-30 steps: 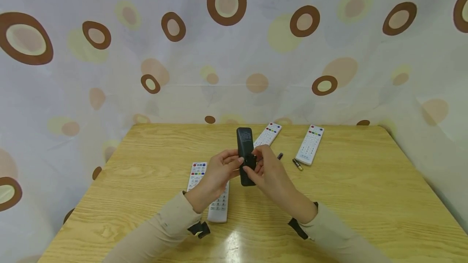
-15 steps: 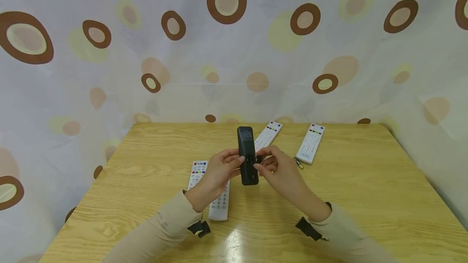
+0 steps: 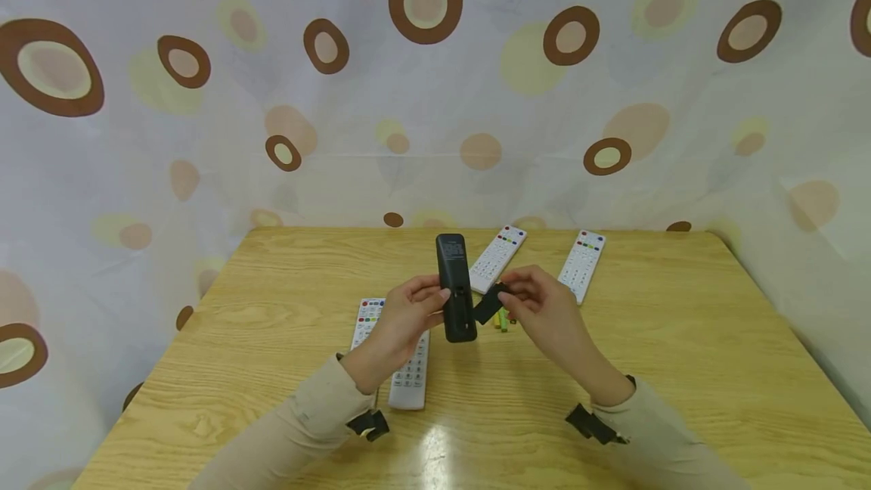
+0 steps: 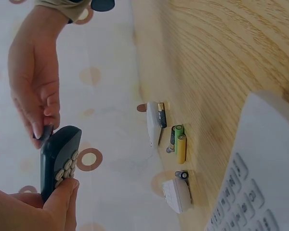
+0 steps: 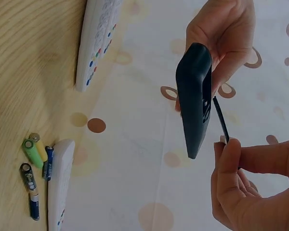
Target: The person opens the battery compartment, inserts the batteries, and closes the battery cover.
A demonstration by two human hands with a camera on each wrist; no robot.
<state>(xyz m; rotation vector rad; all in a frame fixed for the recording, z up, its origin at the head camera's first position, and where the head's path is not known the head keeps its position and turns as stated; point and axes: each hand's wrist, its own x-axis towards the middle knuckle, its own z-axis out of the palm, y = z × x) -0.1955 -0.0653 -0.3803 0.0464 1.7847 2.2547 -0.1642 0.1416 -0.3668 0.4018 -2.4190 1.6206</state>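
Battery cover (image 3: 491,304) and right hand (image 3: 553,317) have moved rightward, clear of the black remote control's (image 3: 450,263) back face

The left hand (image 3: 400,325) grips the black remote control along its sides, back toward the head camera. Just to its right, the right hand pinches the battery cover in its fingertips. Whether the cover's lower corner still touches the remote's edge is hard to tell.

The likeliest mishap is a drop: only one end of the cover is pinched, so a loosened thumb would let it fall. Batteries such as the green battery (image 4: 178,131) and yellow battery (image 4: 181,149) lie loose on the desk (image 3: 680,324) beyond the right hand; a careless sweep could roll them. Lowering the left hand might knock the white remote control (image 3: 408,386) beneath its wrist.
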